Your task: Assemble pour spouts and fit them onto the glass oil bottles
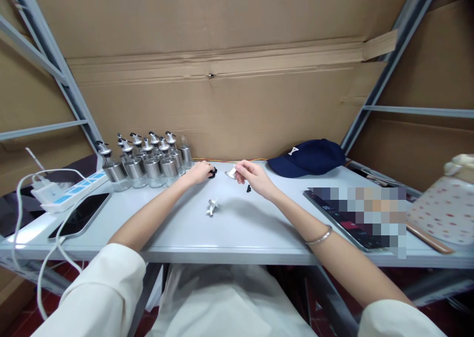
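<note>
Between the thumb and fingers of my right hand (254, 178) is a silver metal piece (231, 173), which looks like an oil bottle's pourer top. My left hand (201, 172) is at the back of the table, its fingers curled onto small black parts (213, 172). A few more black pieces (248, 189) lie just under my right hand. Nearer to me, a second silver pourer top (212, 207) rests on the table by itself. To the left of my left hand stand several glass and steel oil bottles (152, 168), most with silver pourers and black levers.
A navy cap (307, 158) lies at the back right, with a tablet (348, 223) in front of it. On the left are a phone (81, 216), a power strip (77, 191) and loose white cables (40, 278). A dotted container (444, 206) stands far right. Cardboard (222, 110) closes off the back.
</note>
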Tool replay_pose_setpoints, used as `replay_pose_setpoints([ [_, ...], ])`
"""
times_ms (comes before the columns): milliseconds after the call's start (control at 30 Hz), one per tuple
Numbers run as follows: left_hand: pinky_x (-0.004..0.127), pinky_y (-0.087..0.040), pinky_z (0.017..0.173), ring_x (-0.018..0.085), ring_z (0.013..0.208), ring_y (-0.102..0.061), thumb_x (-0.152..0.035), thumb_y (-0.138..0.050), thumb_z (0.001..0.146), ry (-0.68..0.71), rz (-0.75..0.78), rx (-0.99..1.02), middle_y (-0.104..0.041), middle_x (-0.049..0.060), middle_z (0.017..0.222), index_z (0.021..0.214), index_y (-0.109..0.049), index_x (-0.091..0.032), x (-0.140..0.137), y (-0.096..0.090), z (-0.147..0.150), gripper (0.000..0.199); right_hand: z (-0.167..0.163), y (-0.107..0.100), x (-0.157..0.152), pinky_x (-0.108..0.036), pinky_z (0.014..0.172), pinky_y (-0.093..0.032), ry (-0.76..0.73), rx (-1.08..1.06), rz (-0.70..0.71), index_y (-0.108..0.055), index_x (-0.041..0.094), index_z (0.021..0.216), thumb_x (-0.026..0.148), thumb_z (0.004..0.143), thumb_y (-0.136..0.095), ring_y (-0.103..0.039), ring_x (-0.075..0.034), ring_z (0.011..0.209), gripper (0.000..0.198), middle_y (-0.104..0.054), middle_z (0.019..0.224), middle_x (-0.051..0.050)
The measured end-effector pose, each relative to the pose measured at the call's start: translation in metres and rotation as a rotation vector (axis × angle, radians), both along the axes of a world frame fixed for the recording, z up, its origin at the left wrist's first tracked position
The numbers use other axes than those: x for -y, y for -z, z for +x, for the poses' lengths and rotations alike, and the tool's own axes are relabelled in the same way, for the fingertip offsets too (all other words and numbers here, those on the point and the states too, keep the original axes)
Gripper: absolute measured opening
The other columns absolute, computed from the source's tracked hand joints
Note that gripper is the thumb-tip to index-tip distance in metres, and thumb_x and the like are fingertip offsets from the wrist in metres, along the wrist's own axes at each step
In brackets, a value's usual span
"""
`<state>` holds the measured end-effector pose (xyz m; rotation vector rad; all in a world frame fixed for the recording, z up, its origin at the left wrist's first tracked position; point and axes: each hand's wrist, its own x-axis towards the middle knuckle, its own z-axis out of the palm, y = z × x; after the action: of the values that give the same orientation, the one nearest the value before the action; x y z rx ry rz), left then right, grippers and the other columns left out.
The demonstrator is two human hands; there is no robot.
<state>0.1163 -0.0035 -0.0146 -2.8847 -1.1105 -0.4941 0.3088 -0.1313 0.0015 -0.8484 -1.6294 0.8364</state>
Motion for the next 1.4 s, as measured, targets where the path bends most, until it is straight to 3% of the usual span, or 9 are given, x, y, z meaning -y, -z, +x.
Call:
replay_pose_setpoints([
  [167, 0.026, -0.045, 0.075, 0.017, 0.083, -0.06, -0.027, -0.047, 0.085, 0.024, -0.026, 0.208, -0.066, 0.007, 0.092, 0.098, -0.063, -0.017, 0.034, -0.022, 0.011, 0.023, 0.002, -0.002, -0.002, -0.025, 0.048, -0.04, 0.097, -0.099, 0.028, -0.053, 0.018, 0.074, 0.059, 0.07, -0.062, -0.053, -0.011, 0.053, 0.043, -0.059, 0.065, -0.001],
  [267, 0.027, -0.045, 0.075, 0.016, 0.086, -0.059, -0.029, -0.049, 0.085, 0.109, -0.087, 0.62, -0.065, 0.006, 0.097, 0.099, -0.061, -0.017, 0.072, -0.035, 0.02, 0.022, 0.006, -0.006, -0.001, -0.024, 0.048, -0.041, 0.303, -0.248, 0.172, -0.049, 0.02, 0.074, 0.058, 0.077, -0.056, -0.051, -0.01, 0.052, 0.039, -0.054, 0.063, 0.001],
  [367, 0.026, -0.043, 0.074, 0.015, 0.082, -0.057, -0.028, -0.051, 0.085, 0.095, -0.112, 0.823, -0.064, 0.006, 0.096, 0.099, -0.06, -0.017, 0.105, -0.033, 0.023, 0.02, 0.009, -0.01, 0.001, -0.024, 0.048, -0.041, 0.433, -0.339, 0.276, -0.045, 0.022, 0.075, 0.054, 0.083, -0.05, -0.046, -0.009, 0.05, 0.034, -0.049, 0.062, 0.003],
  [467, 0.026, -0.041, 0.07, 0.014, 0.079, -0.056, -0.029, -0.051, 0.085, 0.056, -0.143, 0.911, -0.063, 0.005, 0.092, 0.101, -0.059, -0.016, 0.12, -0.021, 0.023, 0.022, 0.006, -0.009, 0.004, -0.025, 0.049, -0.042, 0.382, -0.318, 0.273, -0.047, 0.021, 0.075, 0.052, 0.082, -0.053, -0.047, -0.01, 0.051, 0.032, -0.05, 0.061, 0.003],
  [633, 0.026, -0.04, 0.068, 0.013, 0.078, -0.055, -0.028, -0.053, 0.084, 0.067, -0.239, 1.003, -0.064, 0.006, 0.095, 0.101, -0.058, -0.016, 0.12, -0.008, 0.022, 0.021, -0.005, -0.004, 0.009, -0.027, 0.053, -0.045, 0.255, -0.226, 0.22, -0.051, 0.02, 0.077, 0.053, 0.08, -0.056, -0.053, -0.012, 0.055, 0.033, -0.056, 0.063, 0.001],
  [967, 0.027, -0.045, 0.076, 0.013, 0.078, -0.058, -0.029, -0.053, 0.083, 0.138, -0.321, 1.094, -0.063, 0.006, 0.092, 0.102, -0.053, -0.016, 0.118, -0.005, 0.021, 0.023, -0.007, -0.003, 0.012, -0.028, 0.056, -0.047, 0.164, -0.111, 0.132, -0.049, 0.02, 0.077, 0.056, 0.069, -0.064, -0.058, -0.013, 0.058, 0.039, -0.061, 0.069, -0.001],
  [1133, 0.027, -0.045, 0.078, 0.014, 0.082, -0.058, -0.032, -0.056, 0.081, 0.134, -0.327, 1.12, -0.063, 0.006, 0.093, 0.103, -0.057, -0.016, 0.116, -0.005, 0.018, 0.027, -0.003, -0.003, 0.015, -0.031, 0.063, -0.048, 0.225, 0.155, 0.248, -0.056, 0.02, 0.08, 0.05, 0.077, -0.057, -0.06, -0.016, 0.06, 0.03, -0.061, 0.066, -0.002],
  [1267, 0.028, -0.047, 0.075, 0.014, 0.075, -0.059, -0.034, -0.058, 0.08, 0.152, -0.359, 1.145, -0.065, 0.006, 0.091, 0.1, -0.059, -0.015, 0.113, -0.004, 0.016, 0.027, -0.001, -0.003, 0.016, -0.031, 0.062, -0.046, 0.3, 0.306, 0.366, -0.061, 0.02, 0.084, 0.044, 0.081, -0.054, -0.058, -0.017, 0.059, 0.026, -0.064, 0.066, -0.004],
  [1400, 0.03, -0.048, 0.078, 0.016, 0.081, -0.061, -0.032, -0.06, 0.079, 0.118, -0.23, 1.086, -0.066, 0.007, 0.093, 0.095, -0.062, -0.017, 0.115, -0.002, 0.015, 0.022, 0.001, -0.003, 0.016, -0.03, 0.062, -0.045, 0.285, 0.351, 0.385, -0.062, 0.02, 0.083, 0.041, 0.082, -0.053, -0.058, -0.017, 0.059, 0.023, -0.064, 0.065, -0.004],
])
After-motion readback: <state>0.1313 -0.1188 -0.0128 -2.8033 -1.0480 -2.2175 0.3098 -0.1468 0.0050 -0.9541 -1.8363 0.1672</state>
